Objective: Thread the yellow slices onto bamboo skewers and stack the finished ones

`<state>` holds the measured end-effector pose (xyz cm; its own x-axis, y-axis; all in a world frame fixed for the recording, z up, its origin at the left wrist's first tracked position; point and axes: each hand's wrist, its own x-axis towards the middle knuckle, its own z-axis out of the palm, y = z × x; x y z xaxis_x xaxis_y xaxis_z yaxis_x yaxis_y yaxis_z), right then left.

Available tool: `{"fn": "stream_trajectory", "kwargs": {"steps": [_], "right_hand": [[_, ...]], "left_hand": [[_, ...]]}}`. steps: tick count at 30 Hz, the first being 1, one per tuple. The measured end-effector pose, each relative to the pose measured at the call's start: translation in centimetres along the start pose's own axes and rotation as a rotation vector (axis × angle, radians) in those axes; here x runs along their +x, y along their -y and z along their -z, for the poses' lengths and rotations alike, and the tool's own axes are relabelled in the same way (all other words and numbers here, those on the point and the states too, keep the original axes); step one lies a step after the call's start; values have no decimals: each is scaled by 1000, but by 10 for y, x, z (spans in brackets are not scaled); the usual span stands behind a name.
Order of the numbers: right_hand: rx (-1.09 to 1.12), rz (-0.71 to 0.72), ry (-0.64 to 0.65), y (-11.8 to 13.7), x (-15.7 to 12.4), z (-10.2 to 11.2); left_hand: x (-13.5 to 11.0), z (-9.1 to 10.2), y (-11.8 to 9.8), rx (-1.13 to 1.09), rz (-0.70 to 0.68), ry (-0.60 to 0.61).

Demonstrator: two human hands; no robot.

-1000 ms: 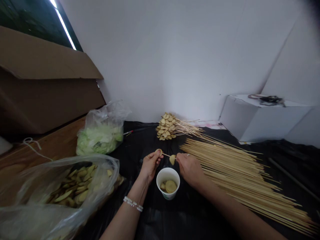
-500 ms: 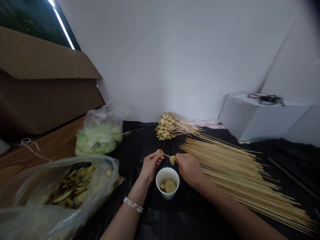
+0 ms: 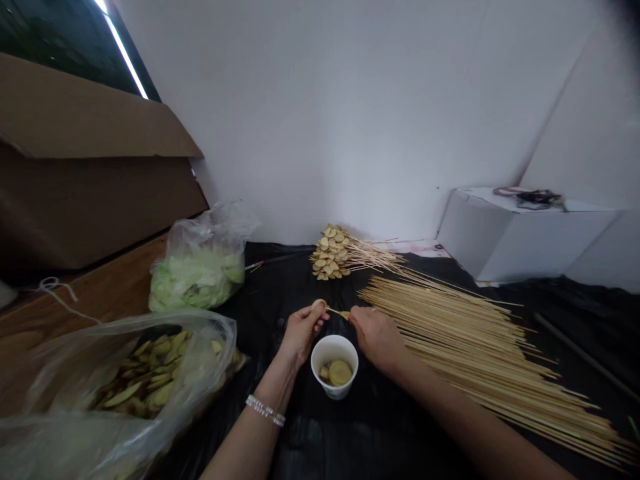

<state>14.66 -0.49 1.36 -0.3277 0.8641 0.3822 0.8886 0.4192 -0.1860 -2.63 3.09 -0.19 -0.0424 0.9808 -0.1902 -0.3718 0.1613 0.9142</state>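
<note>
White walls (image 3: 350, 120) rise behind a white box (image 3: 525, 240) (a bright light strip (image 3: 123, 60) glares upper left).

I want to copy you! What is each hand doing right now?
Left hand: closed, holding a wooden skewer near its end.
Right hand: closed, pinching a pale slice on that skewer.

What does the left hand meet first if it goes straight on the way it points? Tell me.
Past the wooden skewer it pinches, the left hand would probably meet the bundle of skewers threaded with yellow slices first, though depth is hard to judge from this view.
</note>
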Motion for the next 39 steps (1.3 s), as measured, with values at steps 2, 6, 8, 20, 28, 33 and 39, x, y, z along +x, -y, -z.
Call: {"fn": "stream_trajectory", "kwargs": {"steps": [2, 6, 8, 20, 28, 33, 39], "right_hand": [[13, -2, 1, -2, 1, 0], [26, -38, 24, -4, 3, 1], [31, -46, 34, -4, 3, 1], [160, -52, 94, -6, 5, 8], [-4, 21, -2, 1, 0, 11], [3, 22, 42, 3, -1, 7], [81, -1, -16, 1, 0, 1]], "left_hand": [[-1, -2, -1, -12, 2, 0], [-5, -4, -5, -121, 15, 5], [-5, -3, -7, -199, 30, -14], [4, 7, -12, -336, -26, -137], [5, 8, -10, -328, -41, -114], [5, 9, -10, -307, -26, -107], [3, 8, -11, -290, -8, -116]]}}
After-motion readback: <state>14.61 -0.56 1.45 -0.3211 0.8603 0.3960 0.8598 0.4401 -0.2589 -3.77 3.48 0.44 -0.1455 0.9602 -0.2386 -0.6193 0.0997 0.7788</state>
